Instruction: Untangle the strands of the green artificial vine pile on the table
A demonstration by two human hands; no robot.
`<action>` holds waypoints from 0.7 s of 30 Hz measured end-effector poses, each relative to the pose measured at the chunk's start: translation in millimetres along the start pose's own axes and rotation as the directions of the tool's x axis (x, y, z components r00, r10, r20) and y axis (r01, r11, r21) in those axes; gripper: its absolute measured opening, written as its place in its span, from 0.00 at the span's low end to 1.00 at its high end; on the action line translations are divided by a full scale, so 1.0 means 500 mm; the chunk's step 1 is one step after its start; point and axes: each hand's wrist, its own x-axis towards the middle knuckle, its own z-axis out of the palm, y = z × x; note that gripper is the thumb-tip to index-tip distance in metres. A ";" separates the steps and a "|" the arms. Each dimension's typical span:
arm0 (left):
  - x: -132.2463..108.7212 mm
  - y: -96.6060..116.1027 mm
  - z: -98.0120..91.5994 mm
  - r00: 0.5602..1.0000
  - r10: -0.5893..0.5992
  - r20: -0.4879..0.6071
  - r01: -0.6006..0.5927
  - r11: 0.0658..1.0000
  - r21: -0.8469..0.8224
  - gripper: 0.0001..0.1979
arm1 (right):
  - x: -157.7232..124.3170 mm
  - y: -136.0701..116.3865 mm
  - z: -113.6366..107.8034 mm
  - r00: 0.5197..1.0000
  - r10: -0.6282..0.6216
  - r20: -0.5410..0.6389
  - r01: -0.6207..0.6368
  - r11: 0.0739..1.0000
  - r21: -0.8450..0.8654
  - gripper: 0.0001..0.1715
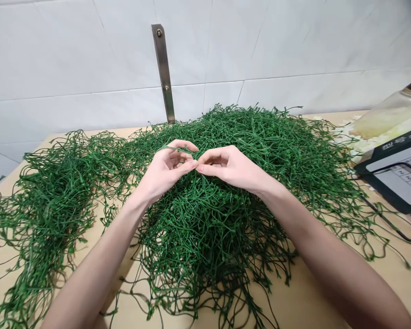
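Observation:
Over a big tangled heap of thin green stems (208, 224), which look like plastic, my two hands meet at the fingertips. My left hand (166, 167) is closed in a pinch, and a thin green stem (181, 149) shows across its fingers. Thumb and index finger of my right hand (231, 165) are pinched together, touching the left fingertips. What lies right between the fingertips is tiny and mostly hidden, but appears to be part of the same stem. Several stems in the heap carry small forked tips.
Another pile of green stems (51, 196) spreads along the left of the wooden table (315, 292). A metal strip (163, 73) stands upright against the tiled wall (294, 41). At right are white flowers (354, 137), a clear container (383, 112), a dark printed panel (397, 169) and a black cable (387, 221).

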 end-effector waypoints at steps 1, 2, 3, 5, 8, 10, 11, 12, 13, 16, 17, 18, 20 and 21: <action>0.000 0.003 -0.001 1.000 0.008 -0.001 -0.008 1.000 0.002 0.16 | 0.000 0.000 -0.001 1.000 -0.008 -0.014 0.008 1.000 0.005 0.09; 0.000 0.005 -0.001 1.000 0.017 -0.002 -0.017 1.000 0.005 0.16 | 0.001 0.000 -0.001 1.000 -0.019 -0.024 0.019 1.000 0.016 0.08; 0.001 0.007 -0.001 1.000 0.024 -0.002 -0.024 1.000 0.006 0.16 | 0.002 0.000 -0.002 0.999 -0.026 -0.028 0.027 0.999 0.034 0.08; 0.001 0.010 -0.002 1.000 0.029 0.001 -0.029 1.000 0.007 0.15 | 0.003 0.000 -0.004 0.999 -0.025 -0.020 0.027 0.996 0.080 0.07; 0.002 0.013 -0.007 1.000 0.025 0.013 -0.025 1.000 -0.002 0.14 | 0.003 0.000 -0.007 1.000 0.006 -0.018 -0.004 0.990 0.141 0.08; 0.002 0.013 -0.011 0.999 0.024 0.026 -0.023 0.999 -0.024 0.14 | 0.002 0.000 -0.007 0.999 0.025 -0.023 -0.021 0.987 0.162 0.09; 0.002 0.012 -0.013 0.999 0.019 0.033 -0.018 0.999 -0.036 0.14 | 0.002 0.002 -0.007 0.999 0.034 -0.022 -0.030 0.985 0.168 0.10; 0.002 0.011 -0.015 0.999 0.018 0.037 -0.016 0.999 -0.052 0.14 | 0.002 0.003 -0.006 0.999 0.042 -0.019 -0.038 0.984 0.176 0.10; 0.002 0.010 -0.016 0.999 0.017 0.039 -0.014 0.998 -0.069 0.13 | 0.003 0.005 -0.005 0.999 0.045 -0.018 -0.041 0.981 0.189 0.10; 0.002 0.006 -0.013 0.999 0.003 0.054 0.004 0.991 -0.136 0.13 | 0.005 0.011 0.000 0.998 0.054 -0.031 -0.043 0.960 0.277 0.11; 0.001 0.005 -0.011 0.998 -0.011 0.064 0.022 0.986 -0.165 0.13 | 0.005 0.012 0.001 0.998 0.056 -0.035 -0.042 0.951 0.307 0.13; 0.001 0.005 -0.009 0.997 -0.029 0.074 0.042 0.980 -0.193 0.13 | 0.005 0.012 0.002 0.998 0.058 -0.039 -0.042 0.944 0.327 0.14; -0.001 0.004 -0.005 0.995 -0.054 0.087 0.072 0.972 -0.225 0.14 | 0.005 0.009 0.003 0.998 0.056 -0.039 -0.041 0.946 0.322 0.15; -0.001 0.004 -0.003 0.994 -0.058 0.090 0.077 0.970 -0.229 0.15 | 0.004 0.006 0.003 0.998 0.051 -0.040 -0.037 0.953 0.301 0.15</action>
